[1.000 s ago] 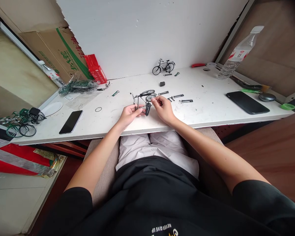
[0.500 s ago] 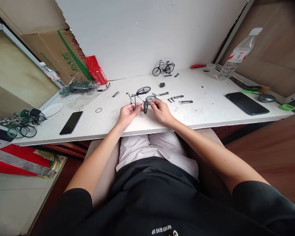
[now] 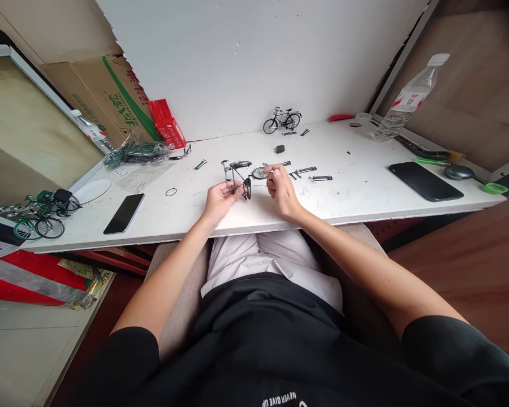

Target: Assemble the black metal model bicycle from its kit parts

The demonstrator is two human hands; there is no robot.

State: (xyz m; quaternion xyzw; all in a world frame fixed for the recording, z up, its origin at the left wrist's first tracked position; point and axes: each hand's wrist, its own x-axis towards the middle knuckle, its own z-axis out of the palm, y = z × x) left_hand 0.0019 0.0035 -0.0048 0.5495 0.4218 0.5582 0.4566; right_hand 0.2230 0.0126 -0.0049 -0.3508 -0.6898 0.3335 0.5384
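My left hand (image 3: 221,202) is closed, its thumb and fingers pinching a small black model bicycle (image 3: 240,165) just over the table's front part. The model is tilted, with one wheel seen nearly edge-on at the top. Its handlebar points to the left, and dark parts hang at its lower right. Apart from the model, on its right, my right hand (image 3: 281,193) is raised with curled fingers. Whatever those fingers hold, if anything, is too small to make out. A loose spoked wheel (image 3: 259,173) lies on the table between the model and my right hand.
Small black parts (image 3: 320,178) lie right of my hands. Behind stands a finished model bicycle (image 3: 281,120) by a black block (image 3: 279,149). Phones (image 3: 124,213) flank the white table (image 3: 186,217). Green model bicycles (image 3: 40,215), bagged parts (image 3: 139,152) and a water bottle (image 3: 411,99) stand farther out.
My right hand has come away from the bicycle, moving right and turning with fingers curled. The model has tilted in my left hand, so its upper wheel now looks much flatter.
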